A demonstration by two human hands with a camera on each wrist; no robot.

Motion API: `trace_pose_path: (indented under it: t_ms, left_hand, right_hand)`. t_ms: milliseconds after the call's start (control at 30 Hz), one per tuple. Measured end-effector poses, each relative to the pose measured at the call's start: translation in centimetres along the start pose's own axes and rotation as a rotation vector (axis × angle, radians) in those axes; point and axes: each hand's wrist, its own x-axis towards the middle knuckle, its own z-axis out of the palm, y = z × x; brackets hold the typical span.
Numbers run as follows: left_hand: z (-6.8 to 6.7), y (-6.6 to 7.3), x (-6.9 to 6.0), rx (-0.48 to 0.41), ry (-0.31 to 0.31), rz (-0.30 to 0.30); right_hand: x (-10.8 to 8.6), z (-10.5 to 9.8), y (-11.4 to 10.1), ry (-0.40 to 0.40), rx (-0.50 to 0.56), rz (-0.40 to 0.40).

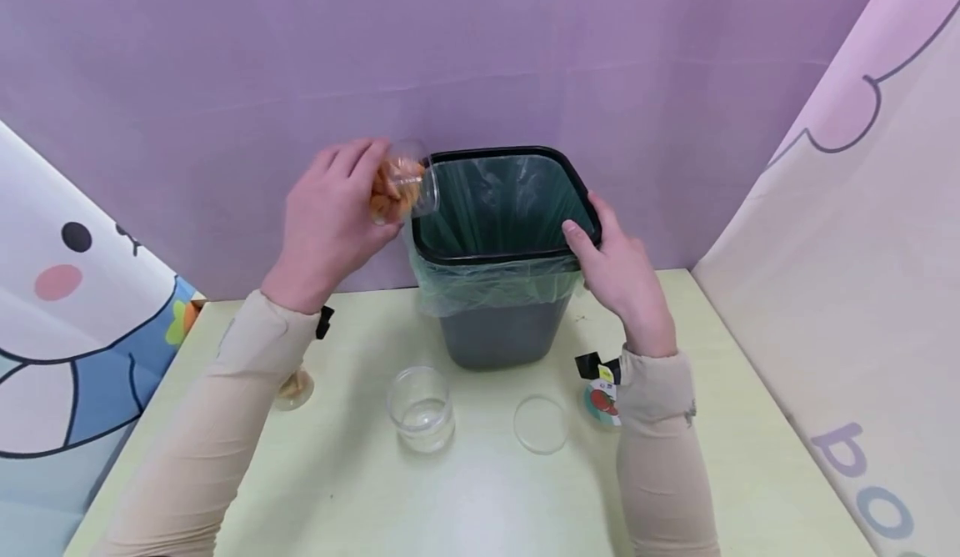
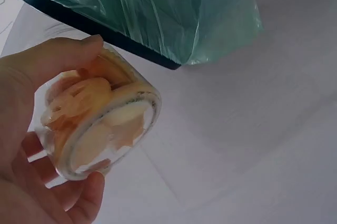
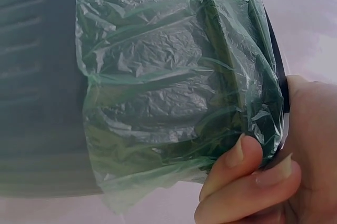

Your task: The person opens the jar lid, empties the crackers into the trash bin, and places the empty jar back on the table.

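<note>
Clear jar (image 1: 422,175), orange pieces (image 2: 84,100) inside, held tilted beside the left rim of the lined bin (image 1: 498,336). Left hand (image 1: 330,211) curls round its wall; right hand (image 1: 621,278) grips the bin's right rim. Jar looks light, stiff, probably slippery; best hold likely round mid-wall, fingers off both ends.

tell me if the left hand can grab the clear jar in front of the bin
Probably not: the left hand grips a container of orange pieces, though nothing seems to block the clear jar from above.
</note>
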Motion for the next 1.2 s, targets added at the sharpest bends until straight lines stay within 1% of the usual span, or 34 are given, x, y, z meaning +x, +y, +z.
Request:
trace_pose_path:
  t_ms: [67,267,367,433,667,867,1067,1133,1200]
  left_hand:
    - [0.0,0.0,0.3,0.027,0.015,0.059]
    - [0.0,0.5,1.1,0.130,0.057,0.200]
    - [0.0,0.7,1.5,0.183,0.062,0.262]
    - [0.1,0.8,1.7,0.200,0.054,0.293]
    - [0.2,0.8,2.3,0.261,0.010,0.386]
    - [-0.1,1.2,2.7,0.315,-0.048,0.460]
    - [-0.3,1.1,2.9,0.360,-0.111,0.503]
    - [-0.4,1.1,3.0,0.369,-0.115,0.511]
    - [-0.5,1.0,3.1,0.365,-0.106,0.511]
  right_hand:
    - [0.0,0.1,0.0,0.000,0.000,-0.004]
    - [0.0,0.1,0.0,0.003,0.010,-0.008]
    - [0.1,0.2,-0.1,0.005,0.013,-0.004]
    - [0.1,0.3,-0.1,0.004,0.016,-0.002]
    - [0.1,0.5,0.0,-0.001,0.020,0.001]
    - [0.0,0.5,0.0,0.000,0.021,-0.002]
    - [0.1,0.5,0.0,-0.001,0.017,-0.007]
    - [0.2,0.5,0.0,0.002,0.021,-0.004]
    - [0.2,0.5,0.1,0.004,0.023,-0.002]
